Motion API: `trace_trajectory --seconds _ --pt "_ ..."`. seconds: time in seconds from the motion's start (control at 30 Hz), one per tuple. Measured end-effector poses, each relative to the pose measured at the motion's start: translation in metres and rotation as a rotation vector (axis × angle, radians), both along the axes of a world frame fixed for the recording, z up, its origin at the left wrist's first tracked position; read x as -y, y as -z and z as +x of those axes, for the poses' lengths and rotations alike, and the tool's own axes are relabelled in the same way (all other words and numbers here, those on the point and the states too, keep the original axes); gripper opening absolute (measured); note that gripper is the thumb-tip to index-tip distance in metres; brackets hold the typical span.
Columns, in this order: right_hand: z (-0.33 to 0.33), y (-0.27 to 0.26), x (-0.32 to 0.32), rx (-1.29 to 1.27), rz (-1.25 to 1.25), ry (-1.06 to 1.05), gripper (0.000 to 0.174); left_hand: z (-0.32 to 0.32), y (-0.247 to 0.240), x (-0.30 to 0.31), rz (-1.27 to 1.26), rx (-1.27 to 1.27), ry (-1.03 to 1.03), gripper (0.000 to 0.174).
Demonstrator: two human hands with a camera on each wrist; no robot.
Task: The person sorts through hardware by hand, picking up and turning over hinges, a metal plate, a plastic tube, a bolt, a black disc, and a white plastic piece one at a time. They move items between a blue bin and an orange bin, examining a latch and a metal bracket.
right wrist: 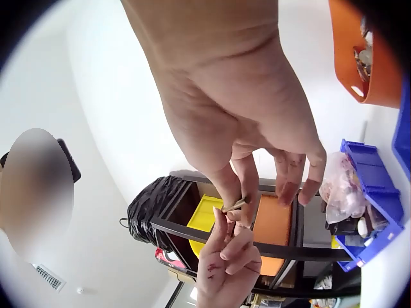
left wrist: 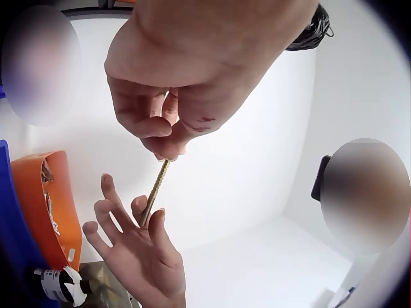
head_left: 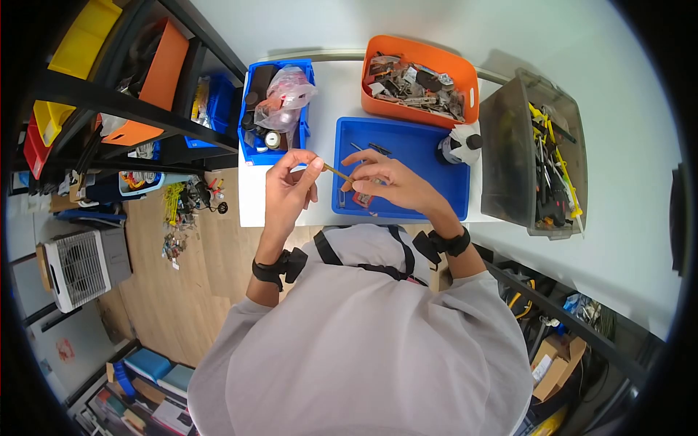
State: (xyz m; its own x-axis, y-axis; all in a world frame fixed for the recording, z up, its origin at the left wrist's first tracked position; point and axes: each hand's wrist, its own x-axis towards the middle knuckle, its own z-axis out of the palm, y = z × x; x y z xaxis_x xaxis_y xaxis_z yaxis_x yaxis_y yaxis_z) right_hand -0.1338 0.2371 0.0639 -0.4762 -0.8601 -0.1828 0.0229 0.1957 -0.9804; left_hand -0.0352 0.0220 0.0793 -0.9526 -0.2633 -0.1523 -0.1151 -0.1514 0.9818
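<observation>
A thin gold-coloured drill bit (head_left: 337,173) with a spiral, ridged surface spans the gap between both hands, above the blue tray (head_left: 407,138). My left hand (head_left: 291,185) pinches one end between thumb and index finger. At the other end, the thumb and index finger of my right hand (head_left: 396,185) pinch it, its remaining fingers spread. In the left wrist view the ridges of the bit (left wrist: 154,190) show plainly. The right wrist view shows its end (right wrist: 243,201) poking out by the right fingertips. Under the right hand, a small red item (head_left: 361,198) lies in the tray.
Behind the tray stands an orange bin (head_left: 422,116) of metal parts. A blue bin (head_left: 251,149) with bottles and a plastic bag is at left. A dark bottle (head_left: 459,145) stands at the tray's right corner, beside a grey tool bin (head_left: 505,160). Shelves (head_left: 145,98) rise at left.
</observation>
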Motion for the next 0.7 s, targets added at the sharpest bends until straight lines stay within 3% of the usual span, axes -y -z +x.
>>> trace_trajectory --seconds 0.17,0.67,0.7 --pt "-0.001 0.01 0.001 -0.167 -0.021 0.03 0.028 -0.005 0.002 -0.004 -0.011 0.009 -0.015 0.02" --pt "-0.002 0.008 0.0 -0.118 -0.093 0.013 0.033 -0.013 0.0 -0.007 0.029 0.035 0.036 0.013" --pt "-0.006 -0.001 -0.001 0.016 -0.015 -0.024 0.03 -0.016 -0.001 -0.008 0.019 0.025 0.037 0.013"
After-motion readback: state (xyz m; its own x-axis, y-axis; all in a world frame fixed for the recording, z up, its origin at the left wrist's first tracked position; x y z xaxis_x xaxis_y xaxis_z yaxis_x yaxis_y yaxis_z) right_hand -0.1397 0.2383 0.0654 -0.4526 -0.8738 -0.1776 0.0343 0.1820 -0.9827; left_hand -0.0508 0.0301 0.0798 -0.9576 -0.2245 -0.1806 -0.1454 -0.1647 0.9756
